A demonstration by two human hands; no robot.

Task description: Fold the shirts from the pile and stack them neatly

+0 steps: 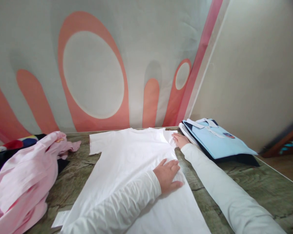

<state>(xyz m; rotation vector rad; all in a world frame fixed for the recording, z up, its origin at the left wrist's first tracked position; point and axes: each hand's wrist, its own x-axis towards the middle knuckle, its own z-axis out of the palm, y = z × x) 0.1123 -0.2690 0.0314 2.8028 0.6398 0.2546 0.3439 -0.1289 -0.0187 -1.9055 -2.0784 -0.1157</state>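
Nearest the camera, reaches with a left forearm in a wrinkled white sleeve across the lower part of a white T-shirt, spread on the wood-patterned bench with collar toward the wall and hem out of view. Rests the left hand palm down near the shirt's right side as seen, fingers splayed and gripping nothing. Extends the right hand to the short sleeve on that same side, fingers at the cloth's edge; cannot tell pinching from mere touching.

Seems to be at the smoothing and straightening step, judging by the flat palm and soft creases near it. Probably calls next for steadying the body of the shirt and laying that short sleeve even.

Can read no brand or lettering. Can make out a badge on a light blue shirt atop the folded stack, too small to decipher. Can see a white tag just beside the T-shirt's lower left edge, with nothing legible, and farther left a heaped pink garment, likewise without readable words.
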